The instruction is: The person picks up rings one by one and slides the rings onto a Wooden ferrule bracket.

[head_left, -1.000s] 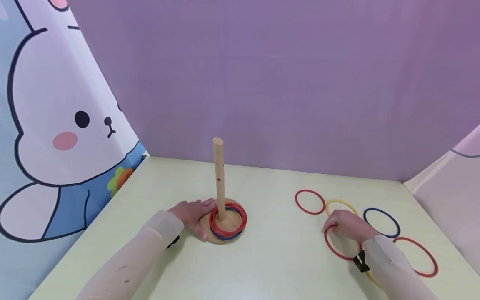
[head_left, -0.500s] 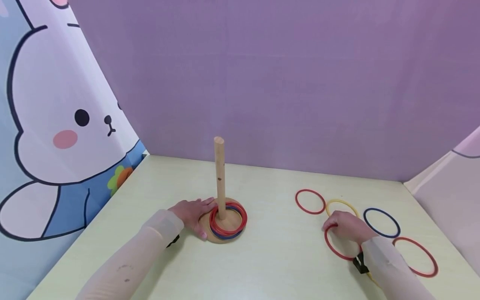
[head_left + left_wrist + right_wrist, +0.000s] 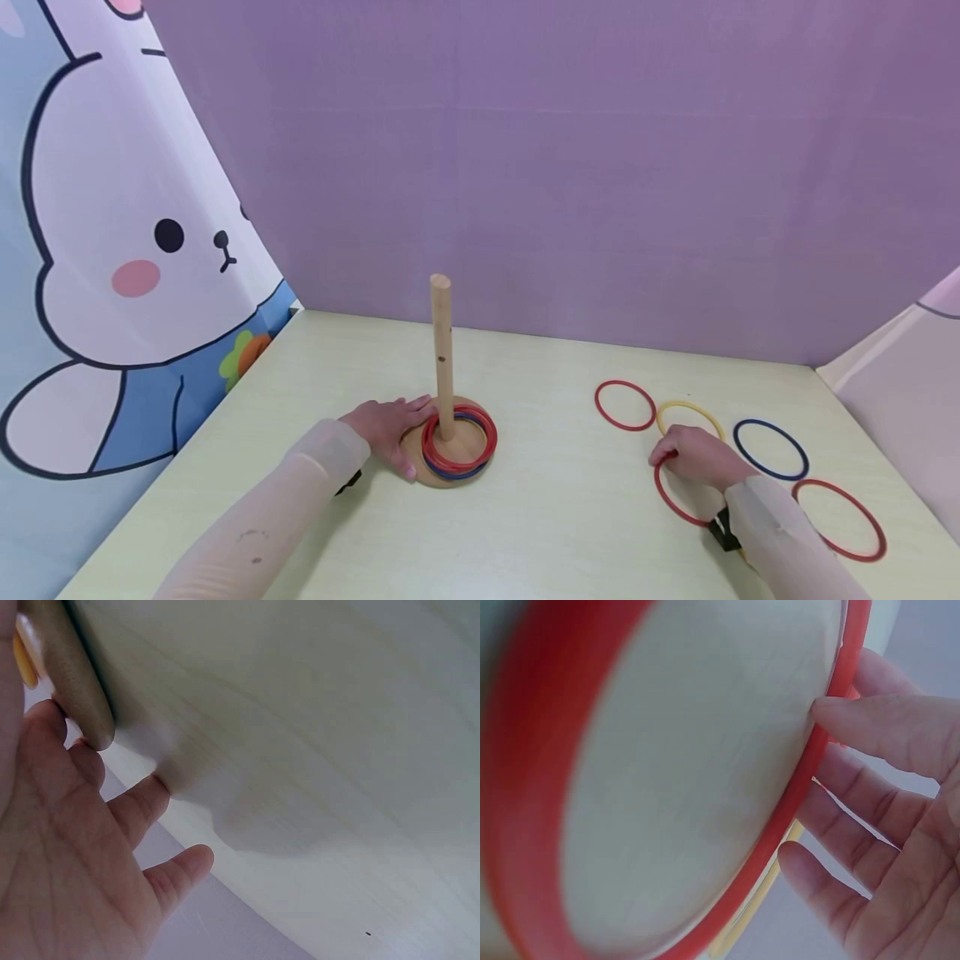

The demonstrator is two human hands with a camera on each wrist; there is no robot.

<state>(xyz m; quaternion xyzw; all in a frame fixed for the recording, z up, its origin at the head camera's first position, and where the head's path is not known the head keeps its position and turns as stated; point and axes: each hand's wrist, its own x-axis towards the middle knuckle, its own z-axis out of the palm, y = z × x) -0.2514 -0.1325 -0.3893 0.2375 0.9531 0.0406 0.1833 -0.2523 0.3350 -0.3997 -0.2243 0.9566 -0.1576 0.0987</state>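
Note:
My left hand [image 3: 388, 429] rests at the left side of a round wooden base [image 3: 442, 481], its fingers spread and touching the rim. From the base rises an upright wooden peg [image 3: 442, 358]. Stacked red and blue rings [image 3: 491, 437] lie around the peg's foot. In the left wrist view the fingers meet the base edge [image 3: 79, 682]. Over on the right, my right hand [image 3: 697, 454] pinches a red ring [image 3: 664, 497] between thumb and fingers. Close up in the right wrist view, the thumb presses on that ring's inner side.
Around the right hand lie another red ring [image 3: 626, 405], a yellow ring [image 3: 693, 407] partly behind the hand, a blue ring [image 3: 771, 448] and a further red ring [image 3: 847, 497]. A purple cloth [image 3: 540, 192] stands behind the pale table [image 3: 547, 517].
The whole head view has shifted slightly. Both hands keep nearly the same places, the left on the wooden base and the right at the red ring.

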